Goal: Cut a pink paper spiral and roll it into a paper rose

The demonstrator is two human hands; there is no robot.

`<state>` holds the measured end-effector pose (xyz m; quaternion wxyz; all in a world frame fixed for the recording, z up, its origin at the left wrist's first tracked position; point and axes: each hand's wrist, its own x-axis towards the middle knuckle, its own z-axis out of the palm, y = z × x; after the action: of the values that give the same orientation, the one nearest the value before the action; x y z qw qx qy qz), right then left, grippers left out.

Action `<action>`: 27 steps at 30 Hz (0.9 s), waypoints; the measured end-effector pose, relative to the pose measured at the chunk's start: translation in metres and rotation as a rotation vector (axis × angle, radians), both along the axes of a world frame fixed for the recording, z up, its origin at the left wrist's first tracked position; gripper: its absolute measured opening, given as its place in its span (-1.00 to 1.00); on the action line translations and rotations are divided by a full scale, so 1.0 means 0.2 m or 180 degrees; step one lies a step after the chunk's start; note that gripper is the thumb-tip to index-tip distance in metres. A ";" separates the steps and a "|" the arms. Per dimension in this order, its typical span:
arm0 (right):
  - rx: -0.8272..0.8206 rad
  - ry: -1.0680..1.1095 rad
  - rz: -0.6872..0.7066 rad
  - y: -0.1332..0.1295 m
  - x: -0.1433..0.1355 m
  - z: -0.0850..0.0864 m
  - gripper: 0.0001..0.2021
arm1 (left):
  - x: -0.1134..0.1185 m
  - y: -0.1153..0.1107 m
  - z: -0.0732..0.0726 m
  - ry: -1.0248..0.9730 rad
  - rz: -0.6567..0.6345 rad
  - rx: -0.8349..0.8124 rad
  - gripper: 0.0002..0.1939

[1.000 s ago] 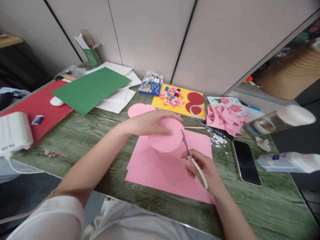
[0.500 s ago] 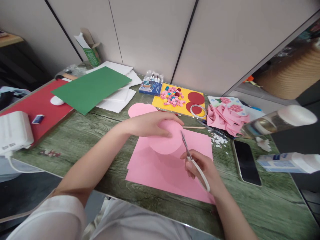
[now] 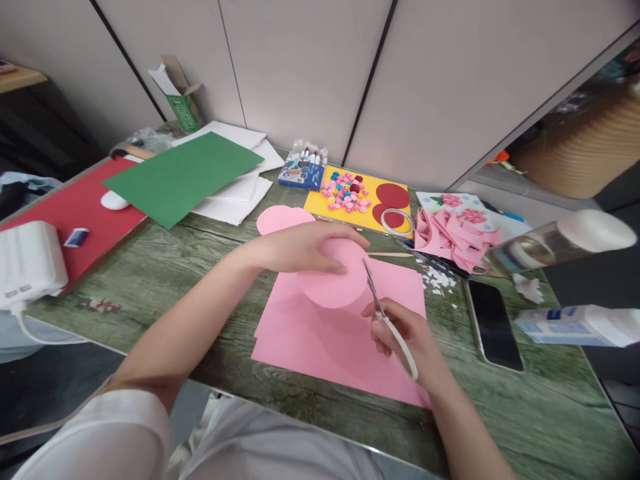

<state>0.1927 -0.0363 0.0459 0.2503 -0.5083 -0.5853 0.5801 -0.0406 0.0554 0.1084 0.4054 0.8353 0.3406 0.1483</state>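
Green wood-grain bench (image 3: 125, 267): streaked and dull in finish, backed by smooth grey wall panels (image 3: 300, 67) divided by dark seams.
Pink disc (image 3: 333, 290): flat, matt and paper-like; held over the pink sheets (image 3: 330, 360), which are overlapped near the front edge of the bench.
Left hand (image 3: 307, 243): laid across the upper part of the pink disc, which is pinched between thumb and fingers.
Right hand (image 3: 417, 340): curled around the white handles of the scissors (image 3: 400, 340); the slim metal blades are pointed at the disc's right edge, though contact cannot be told.
Yellow sheet (image 3: 317, 203): covered in part by small fuzzy pompoms (image 3: 345, 193) in pink, blue, yellow and dark red; two dark red circles (image 3: 393, 195) are placed beside them, the nearer one partly ringed by a tape roll (image 3: 397, 234).
Pink offcuts (image 3: 453, 237): curved strips, heaped loosely near white paper scraps (image 3: 437, 279).
Black-screened phone (image 3: 493, 323): laid flat at the right, glossy.
Green sheet (image 3: 185, 177): smooth, spread over white paper (image 3: 245, 203) and part of a red sheet (image 3: 105, 230).
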 end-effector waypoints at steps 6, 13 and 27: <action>0.0013 -0.0030 -0.0007 0.00 0.00 -0.01 -0.75 | -0.01 0.00 0.01 0.0042 0.0072 0.0013 -0.54; 0.0004 -0.0080 -0.0047 0.00 0.00 -0.01 -0.75 | -0.02 0.00 0.02 0.0018 0.0146 -0.0037 -0.54; 0.0094 0.0013 0.0002 -0.01 0.01 -0.01 -0.75 | 0.01 0.00 0.00 0.0007 -0.0079 -0.0047 -0.57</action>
<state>0.1950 -0.0377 0.0437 0.2588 -0.5032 -0.5934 0.5724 -0.0395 0.0546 0.1086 0.4129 0.8366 0.3318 0.1398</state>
